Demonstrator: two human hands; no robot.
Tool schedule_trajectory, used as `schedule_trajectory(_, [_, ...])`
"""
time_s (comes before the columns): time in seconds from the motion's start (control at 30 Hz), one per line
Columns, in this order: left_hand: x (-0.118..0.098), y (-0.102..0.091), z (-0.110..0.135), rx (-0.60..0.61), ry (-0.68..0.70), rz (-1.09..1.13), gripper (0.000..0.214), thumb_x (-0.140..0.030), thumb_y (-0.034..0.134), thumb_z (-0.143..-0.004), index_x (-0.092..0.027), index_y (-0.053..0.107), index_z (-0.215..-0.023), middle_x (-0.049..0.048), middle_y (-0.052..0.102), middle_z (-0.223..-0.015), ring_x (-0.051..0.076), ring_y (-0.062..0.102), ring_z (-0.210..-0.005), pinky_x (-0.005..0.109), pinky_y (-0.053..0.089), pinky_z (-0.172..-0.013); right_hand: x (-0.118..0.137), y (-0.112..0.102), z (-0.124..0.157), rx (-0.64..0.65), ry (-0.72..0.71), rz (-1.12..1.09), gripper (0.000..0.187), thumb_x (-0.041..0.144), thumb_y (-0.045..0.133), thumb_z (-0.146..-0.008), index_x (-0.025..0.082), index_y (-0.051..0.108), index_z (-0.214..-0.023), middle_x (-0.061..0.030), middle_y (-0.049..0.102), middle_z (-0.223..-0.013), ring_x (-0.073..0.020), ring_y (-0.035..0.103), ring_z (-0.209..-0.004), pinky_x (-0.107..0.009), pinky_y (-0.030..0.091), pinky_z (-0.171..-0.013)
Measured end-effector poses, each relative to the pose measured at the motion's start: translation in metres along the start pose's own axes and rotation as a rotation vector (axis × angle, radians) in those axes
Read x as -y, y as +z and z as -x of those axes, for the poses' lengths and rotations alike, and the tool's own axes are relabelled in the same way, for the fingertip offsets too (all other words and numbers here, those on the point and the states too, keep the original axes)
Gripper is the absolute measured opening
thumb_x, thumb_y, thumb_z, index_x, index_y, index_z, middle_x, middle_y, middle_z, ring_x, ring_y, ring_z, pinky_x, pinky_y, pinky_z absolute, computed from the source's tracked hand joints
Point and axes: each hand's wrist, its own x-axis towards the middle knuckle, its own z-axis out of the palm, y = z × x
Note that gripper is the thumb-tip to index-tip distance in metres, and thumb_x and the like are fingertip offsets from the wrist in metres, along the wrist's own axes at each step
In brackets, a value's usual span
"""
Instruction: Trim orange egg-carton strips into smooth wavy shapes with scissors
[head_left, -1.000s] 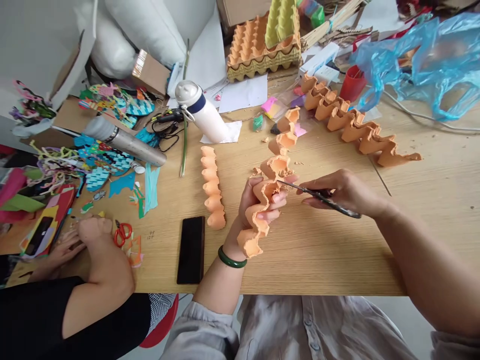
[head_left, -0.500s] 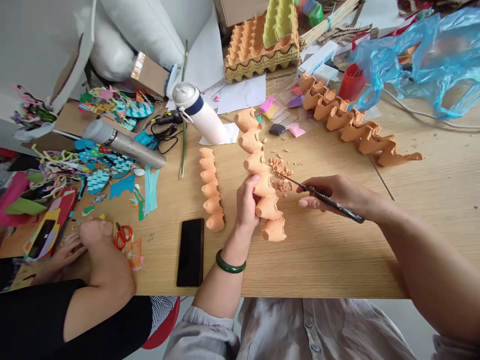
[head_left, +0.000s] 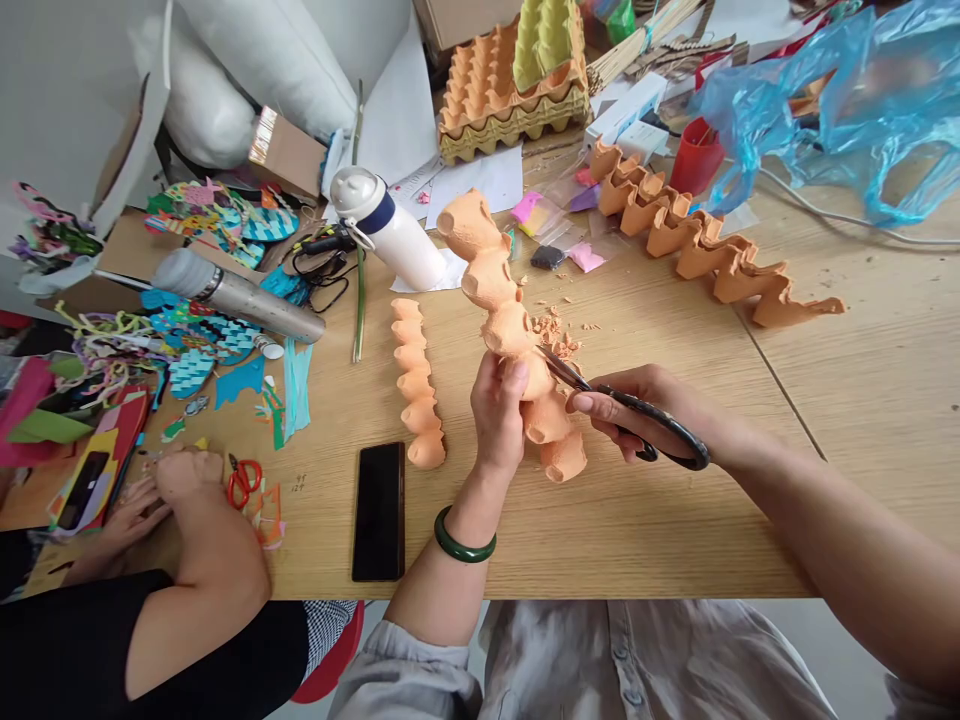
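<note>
My left hand (head_left: 498, 415) is closed around the middle of an orange egg-carton strip (head_left: 495, 290), a row of cups held up off the wooden table (head_left: 660, 520). My right hand (head_left: 637, 410) grips black scissors (head_left: 626, 412), whose blades touch the right side of the strip just beside my left thumb. Small orange crumbs (head_left: 556, 330) lie on the table behind the strip. A second orange cup strip (head_left: 416, 378) lies flat to the left of my left hand.
A black phone (head_left: 379, 510) lies near the front edge. A long zigzag orange strip (head_left: 697, 240) lies at the right, egg trays (head_left: 510, 90) at the back, a white bottle (head_left: 386, 225) on its side. Another person's hands (head_left: 184, 480) rest at the left by red scissors (head_left: 244, 480).
The strip has been turned over from a crumpled, cups-open hold to cups-outward and lifted more upright. The scissors moved in from the right and now touch its side.
</note>
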Motion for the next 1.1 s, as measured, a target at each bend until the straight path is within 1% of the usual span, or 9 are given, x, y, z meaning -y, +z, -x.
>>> schedule_trajectory(0.17, [0.011,-0.004,0.001,-0.005,0.092,-0.091,0.037,-0.05,0.067,-0.09,-0.023,0.065,-0.115,0.0065,0.071,-0.111,0.023,0.065,-0.113,0.032,0.049,-0.1,0.0,0.003,0.002,0.018,0.059,-0.011,0.058,0.069,0.062,-0.088,0.019,0.048,-0.062,0.0045,0.049,-0.048,-0.0078,0.048,-0.04,-0.021,0.037,-0.042])
schedule_trajectory(0.3, [0.019,-0.008,-0.001,-0.013,0.209,-0.179,0.048,-0.058,0.066,-0.089,-0.023,0.06,-0.121,0.01,0.071,-0.116,0.025,0.067,-0.11,0.036,0.052,-0.099,0.0,0.003,0.004,0.01,0.062,-0.028,0.057,0.069,0.062,-0.089,0.02,0.048,-0.062,0.0047,0.049,-0.045,-0.0081,0.046,-0.039,-0.021,0.035,-0.04])
schedule_trajectory(0.37, [0.021,-0.009,-0.002,-0.002,0.254,-0.196,0.047,-0.058,0.066,-0.09,-0.023,0.06,-0.121,0.0106,0.072,-0.118,0.025,0.068,-0.11,0.037,0.052,-0.1,-0.001,0.002,0.005,0.019,0.049,-0.01,0.057,0.068,0.059,-0.091,0.02,0.048,-0.061,0.0043,0.049,-0.044,-0.0082,0.045,-0.039,-0.021,0.034,-0.039])
schedule_trajectory(0.47, [0.019,-0.008,-0.001,0.003,0.288,-0.232,0.042,-0.054,0.067,-0.091,-0.022,0.061,-0.117,0.0089,0.074,-0.111,0.022,0.07,-0.103,0.035,0.052,-0.1,-0.001,0.002,0.007,0.032,0.033,0.055,0.059,0.068,0.054,-0.094,0.02,0.048,-0.059,0.0032,0.049,-0.043,-0.0086,0.045,-0.038,-0.022,0.033,-0.04])
schedule_trajectory(0.57, [0.016,-0.004,0.003,-0.009,0.311,-0.264,0.041,-0.053,0.066,-0.092,-0.02,0.06,-0.115,0.009,0.075,-0.11,0.021,0.071,-0.1,0.033,0.051,-0.101,0.001,0.004,0.009,-0.024,0.004,0.126,0.062,0.071,0.054,-0.092,0.021,0.044,-0.057,0.0037,0.045,-0.043,-0.0077,0.039,-0.038,-0.023,0.029,-0.04])
schedule_trajectory(0.7, [0.012,0.0,0.007,-0.026,0.307,-0.295,0.044,-0.056,0.064,-0.092,-0.02,0.059,-0.118,0.0113,0.075,-0.113,0.022,0.071,-0.103,0.035,0.051,-0.102,0.003,0.009,0.009,-0.124,-0.062,0.217,0.065,0.077,0.05,-0.09,0.021,0.043,-0.059,0.0053,0.034,-0.048,-0.0067,0.029,-0.043,-0.025,0.02,-0.043])
schedule_trajectory(0.8, [0.012,0.001,0.008,-0.022,0.294,-0.301,0.046,-0.056,0.063,-0.093,-0.019,0.059,-0.121,0.012,0.075,-0.113,0.023,0.071,-0.106,0.035,0.05,-0.104,0.002,0.012,0.008,-0.175,-0.108,0.306,0.067,0.079,0.045,-0.091,0.02,0.042,-0.06,0.0047,0.029,-0.055,-0.0072,0.025,-0.049,-0.026,0.02,-0.048])
schedule_trajectory(0.97, [0.014,0.0,0.008,-0.023,0.236,-0.253,0.044,-0.052,0.065,-0.093,-0.02,0.061,-0.122,0.0119,0.074,-0.119,0.023,0.07,-0.112,0.035,0.049,-0.107,-0.005,0.017,0.005,-0.248,-0.129,0.571,0.065,0.075,0.032,-0.098,0.02,0.048,-0.066,0.0026,0.033,-0.055,-0.0102,0.026,-0.052,-0.03,0.022,-0.054])
schedule_trajectory(1.1, [0.014,0.0,0.004,0.003,0.141,-0.102,0.038,-0.05,0.064,-0.092,-0.023,0.063,-0.12,0.0105,0.069,-0.129,0.025,0.065,-0.123,0.037,0.049,-0.109,-0.009,0.015,0.0,-0.317,-0.15,0.765,0.065,0.07,0.024,-0.101,0.021,0.052,-0.07,0.0009,0.037,-0.055,-0.0117,0.024,-0.051,-0.032,0.021,-0.056])
